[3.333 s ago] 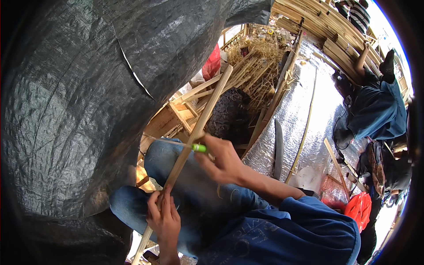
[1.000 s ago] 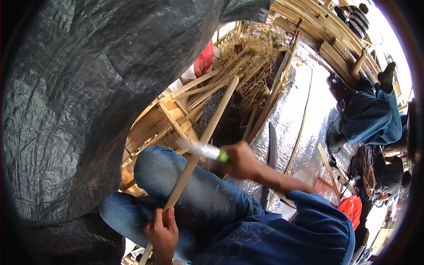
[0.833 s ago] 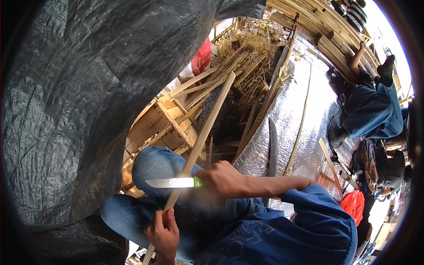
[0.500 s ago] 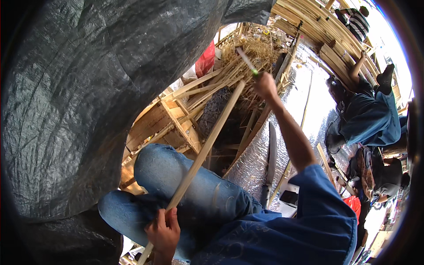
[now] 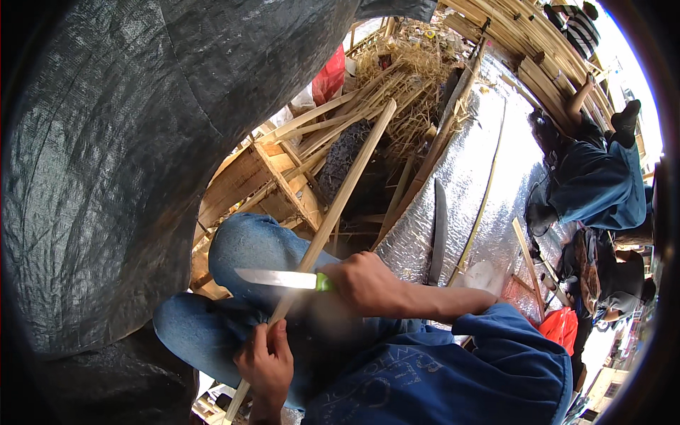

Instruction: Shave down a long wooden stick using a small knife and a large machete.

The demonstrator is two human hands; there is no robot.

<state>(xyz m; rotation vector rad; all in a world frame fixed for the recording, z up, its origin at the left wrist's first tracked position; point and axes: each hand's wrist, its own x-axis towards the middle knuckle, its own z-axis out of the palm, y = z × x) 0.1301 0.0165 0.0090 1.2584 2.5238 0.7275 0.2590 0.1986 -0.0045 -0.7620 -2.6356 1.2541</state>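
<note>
A long pale strip of wood or bamboo (image 5: 348, 185) slants up and away across my jeans, its far end over the loose strips. My left hand (image 5: 266, 360) is wrapped round it near its lower end. My right hand (image 5: 365, 282) grips a knife (image 5: 278, 278) with a light green handle; most of the handle is hidden in the fist. The blade points left and crosses the strip just beyond my left hand. Whether its edge touches the strip, I cannot tell.
Shavings (image 5: 407, 64) and several split strips (image 5: 333, 127) lie ahead beside a wooden frame (image 5: 273, 177). A long dark blade (image 5: 439, 227) rests on silvery sheeting (image 5: 471, 170) at right. Black tarpaulin (image 5: 120, 170) hangs at left. A person in blue trousers (image 5: 598, 188) sits at far right.
My right hand has drawn the knife back from the strip's far end to near my left hand, its blade swinging to point left. The left hand has barely moved and keeps its hold.
</note>
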